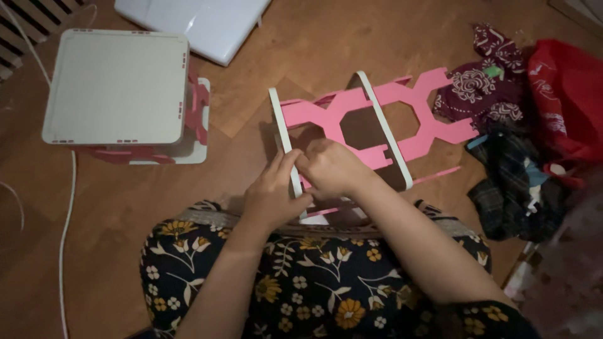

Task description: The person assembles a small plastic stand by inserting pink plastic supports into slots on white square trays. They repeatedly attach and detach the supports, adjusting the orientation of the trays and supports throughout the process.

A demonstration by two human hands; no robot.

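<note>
My left hand and right hand pinched the near white strip of the pink lattice panel on the floor before my knees; it seemed light, stiff, likely brittle; best gripped at edges.

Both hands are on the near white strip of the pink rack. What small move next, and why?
Probably press the near white strip down onto the pink lattice panel. The left hand grips its lower end, the right hand pinches beside it, and the far white strip already crosses the panel.
</note>
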